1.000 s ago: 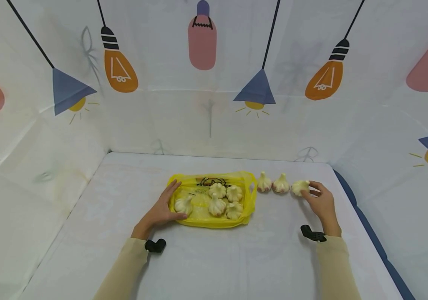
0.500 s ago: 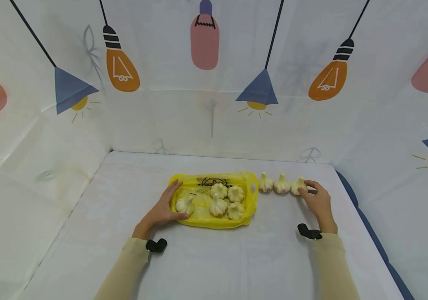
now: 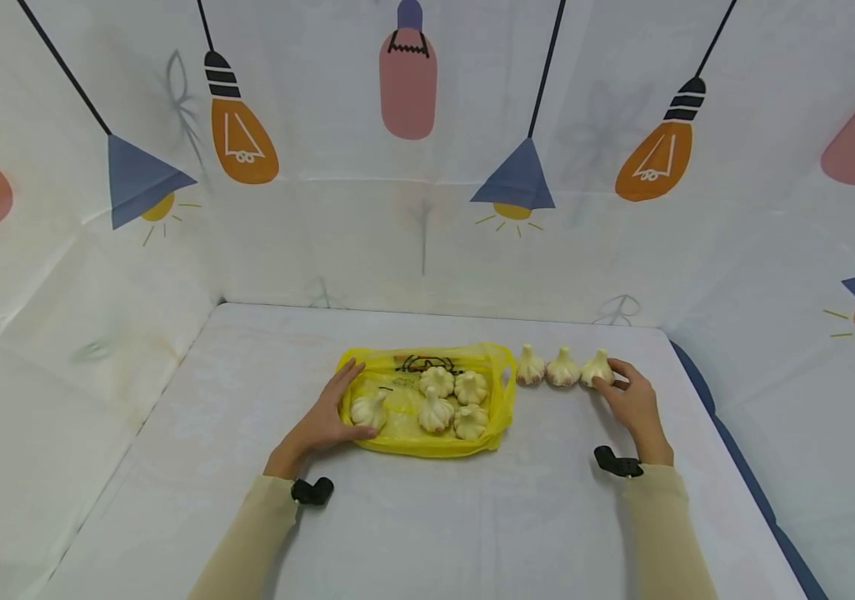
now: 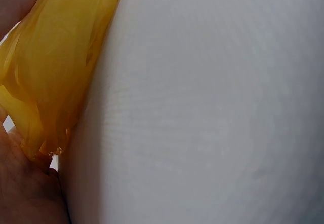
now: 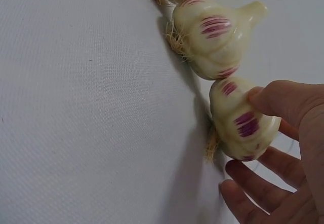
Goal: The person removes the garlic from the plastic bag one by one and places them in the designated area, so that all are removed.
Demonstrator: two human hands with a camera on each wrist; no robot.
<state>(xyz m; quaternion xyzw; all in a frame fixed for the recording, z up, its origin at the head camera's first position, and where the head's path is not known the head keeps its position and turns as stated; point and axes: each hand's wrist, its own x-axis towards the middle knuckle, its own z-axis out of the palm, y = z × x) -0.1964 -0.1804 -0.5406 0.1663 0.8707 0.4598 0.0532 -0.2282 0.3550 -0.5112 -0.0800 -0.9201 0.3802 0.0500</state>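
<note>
I judge that all turns on how the garlic [image 3: 596, 367] lies against the fingers of the right hand [image 3: 636, 408]: it stands just to their left, with the thumb [image 5: 281, 98] pressed on its near side and the index finger reaching round behind, its tip hidden from my feed. The right hand is plainly the nearer one; the left hand [image 3: 326, 417] is well apart, beyond the bag [image 3: 427, 447]. The garlic's long axis runs roughly upright, stem up, so the right fingers come at it from the side, across that axis. Its roots point down to the table [image 3: 412, 525]; whether they touch it, I can't tell.

I read the right grip as narrow, the garlic held between thumb and index, while the other fingers spread loosely beside it. Further left of those fingers I have the middle bulb [image 3: 562, 369], touching the garlic or just beside it, then the end bulb [image 3: 529, 367], all in one row.

The left fingers and thumb are set wide, gripping one end of the bag. The lone bulb [image 3: 369, 408] in it lies just right of them; the cluster [image 3: 436, 412] of four sits further right
</note>
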